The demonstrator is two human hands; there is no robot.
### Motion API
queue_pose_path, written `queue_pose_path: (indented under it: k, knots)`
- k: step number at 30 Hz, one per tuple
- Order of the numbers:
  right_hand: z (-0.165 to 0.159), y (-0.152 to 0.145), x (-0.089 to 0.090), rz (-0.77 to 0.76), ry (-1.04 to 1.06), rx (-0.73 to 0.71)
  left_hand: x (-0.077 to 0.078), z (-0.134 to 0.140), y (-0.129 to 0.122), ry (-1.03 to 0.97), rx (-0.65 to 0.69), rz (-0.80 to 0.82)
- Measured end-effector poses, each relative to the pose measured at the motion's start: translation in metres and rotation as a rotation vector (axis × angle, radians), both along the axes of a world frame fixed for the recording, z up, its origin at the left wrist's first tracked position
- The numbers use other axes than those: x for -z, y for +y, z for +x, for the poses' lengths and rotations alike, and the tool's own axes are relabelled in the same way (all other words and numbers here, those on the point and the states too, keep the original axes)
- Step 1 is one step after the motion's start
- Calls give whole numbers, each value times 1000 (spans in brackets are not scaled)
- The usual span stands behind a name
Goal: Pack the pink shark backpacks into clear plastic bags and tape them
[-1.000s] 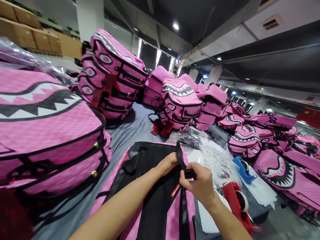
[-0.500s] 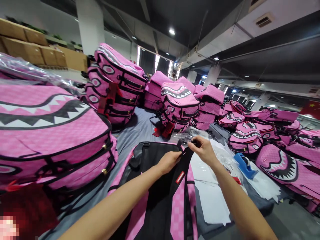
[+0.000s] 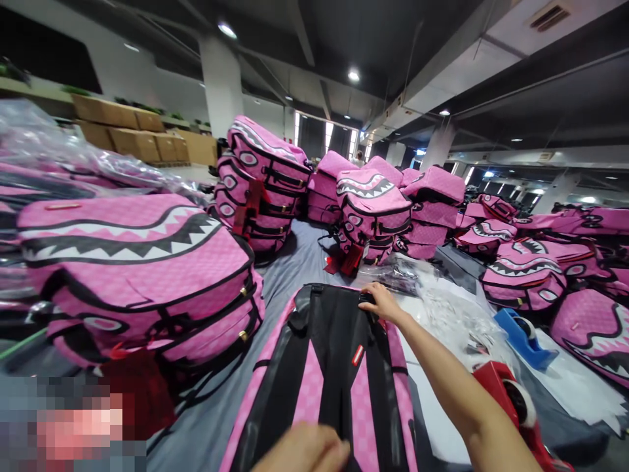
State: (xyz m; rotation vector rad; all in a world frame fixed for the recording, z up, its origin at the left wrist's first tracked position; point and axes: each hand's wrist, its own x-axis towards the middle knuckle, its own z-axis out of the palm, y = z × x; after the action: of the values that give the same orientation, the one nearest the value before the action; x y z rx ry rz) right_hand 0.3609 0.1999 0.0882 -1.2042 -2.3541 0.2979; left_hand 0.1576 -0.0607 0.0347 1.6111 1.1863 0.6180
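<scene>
A pink and black backpack (image 3: 308, 377) lies back side up on the grey cloth in front of me, its shoulder straps (image 3: 364, 337) running down toward me. At its top right corner, my right hand (image 3: 382, 303) is closed on a black strap buckle (image 3: 366, 297). My left hand (image 3: 305, 451) is low over the near part of the backpack, smeared by motion and cut off by the frame's bottom edge. Its fingers look bent, but I cannot make out whether they hold anything. A small red label (image 3: 357, 355) shows on the right strap.
Left stands a pink shark-mouth backpack (image 3: 132, 262); behind are backpack stacks (image 3: 265, 177). White paper sheets (image 3: 432, 406), clear plastic bags (image 3: 452, 314), a red tape dispenser (image 3: 501, 387) and a blue one (image 3: 523, 341) lie right. A blurred-out patch covers the lower left corner.
My left hand has left the strap and come down toward me. The right strap, lifted before, now lies on the backpack with my right hand at its top. The view has shifted left.
</scene>
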Motion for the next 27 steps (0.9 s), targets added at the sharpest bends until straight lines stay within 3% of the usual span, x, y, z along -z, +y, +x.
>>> queue_pose_path:
  k: [3,5,8,10,13,17,22,27]
  knots:
    - [1,2,27,12,-19,-1,-45,-45,64,266,-345,538]
    - [3,2,45,38,-16,9,-58,-60,123,472,-515,673]
    - [8,3,67,93,36,5,-48,-60,198,625,-566,588]
    - [9,3,75,112,102,-20,-31,-52,222,618,-540,620]
    - [4,-3,81,157,225,-50,-7,-47,222,570,-523,754]
    - [-3,-26,85,236,333,-43,18,-53,194,522,-516,854]
    - [13,-70,85,218,229,-91,49,-46,159,503,-537,1013]
    - [28,-83,78,141,110,-69,65,-35,131,593,-482,966]
